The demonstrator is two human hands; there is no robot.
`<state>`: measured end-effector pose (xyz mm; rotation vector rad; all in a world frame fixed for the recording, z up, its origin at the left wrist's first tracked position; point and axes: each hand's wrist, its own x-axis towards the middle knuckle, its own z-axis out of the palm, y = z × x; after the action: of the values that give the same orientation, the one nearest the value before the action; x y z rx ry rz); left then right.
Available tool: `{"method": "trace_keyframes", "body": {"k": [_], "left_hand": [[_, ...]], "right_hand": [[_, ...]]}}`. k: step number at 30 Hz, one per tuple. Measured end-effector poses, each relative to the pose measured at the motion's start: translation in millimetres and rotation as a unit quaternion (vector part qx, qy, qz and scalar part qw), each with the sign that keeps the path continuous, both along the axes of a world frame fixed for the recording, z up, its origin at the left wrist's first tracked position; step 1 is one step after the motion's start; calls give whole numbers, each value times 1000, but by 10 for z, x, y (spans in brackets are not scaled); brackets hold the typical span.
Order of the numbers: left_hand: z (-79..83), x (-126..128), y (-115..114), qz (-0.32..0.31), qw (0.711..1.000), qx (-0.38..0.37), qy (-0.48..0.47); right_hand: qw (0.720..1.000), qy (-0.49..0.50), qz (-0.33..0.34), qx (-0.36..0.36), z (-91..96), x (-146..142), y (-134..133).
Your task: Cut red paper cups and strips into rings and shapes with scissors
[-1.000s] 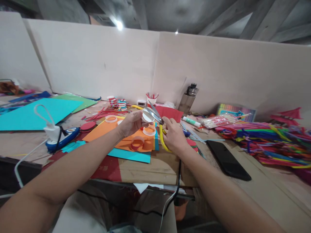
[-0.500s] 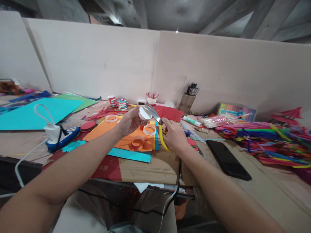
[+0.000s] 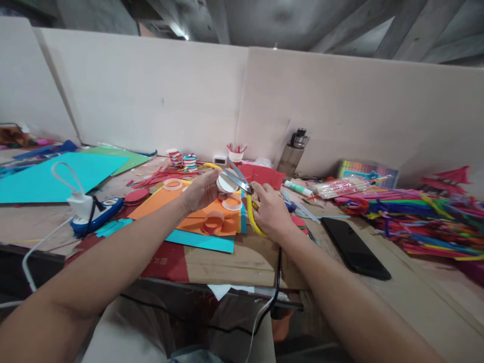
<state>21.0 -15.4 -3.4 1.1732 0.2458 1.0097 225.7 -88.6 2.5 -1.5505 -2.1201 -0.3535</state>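
My left hand [image 3: 203, 191] grips a small white round piece [image 3: 226, 185] by its left edge; it looks like the bottom of a paper cup. In my right hand [image 3: 272, 210] are scissors [image 3: 250, 214] with yellow handles, the fingers wrapped round the grip. Their metal blades point up and left and lie over the white piece; whether they bite into it I cannot tell. Below my hands are orange sheets [image 3: 185, 222] on a blue sheet [image 3: 204, 243]. Rings cut from cups lie on the orange, one pale ring [image 3: 232, 204] and one red-and-white ring [image 3: 214, 223].
To the right lie a black phone [image 3: 353, 247] and a heap of pipe cleaners [image 3: 416, 222]. A bottle [image 3: 291, 156] and a glue stick [image 3: 298, 188] are behind my right hand. A blue power strip [image 3: 100, 217] sits on the left. A white partition [image 3: 151, 96] closes the back.
The white piece has turned and dropped slightly, with its round face now more toward me. The scissor blades have shifted a little over it. Both hands keep their hold.
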Motion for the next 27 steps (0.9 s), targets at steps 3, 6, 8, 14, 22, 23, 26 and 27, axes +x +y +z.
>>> {"method": "trace_keyframes", "body": {"k": [3, 6, 8, 14, 22, 23, 26, 27], "left_hand": [[5, -20, 6, 3, 1000, -9, 8], [23, -40, 7, 11, 1000, -18, 17], [42, -45, 6, 10, 999, -22, 23], [83, -10, -23, -3, 1000, -25, 7], [77, 0, -72, 13, 999, 45, -24], [73, 1, -72, 11, 999, 43, -19], [60, 6, -74, 6, 1000, 30, -1], [57, 7, -75, 4, 1000, 26, 2]], "right_hand": [[1000, -12, -7, 3, -3, 3, 6], [1000, -25, -14, 0, -2, 4, 8], [999, -31, -20, -4, 4, 0, 4], [999, -19, -36, -13, 13, -10, 5], [998, -21, -52, -14, 15, -7, -2], [999, -19, -49, -11, 15, -9, -7], [999, -14, -32, -3, 8, -8, -11], [999, -14, -29, -3, 5, -6, -9]]}}
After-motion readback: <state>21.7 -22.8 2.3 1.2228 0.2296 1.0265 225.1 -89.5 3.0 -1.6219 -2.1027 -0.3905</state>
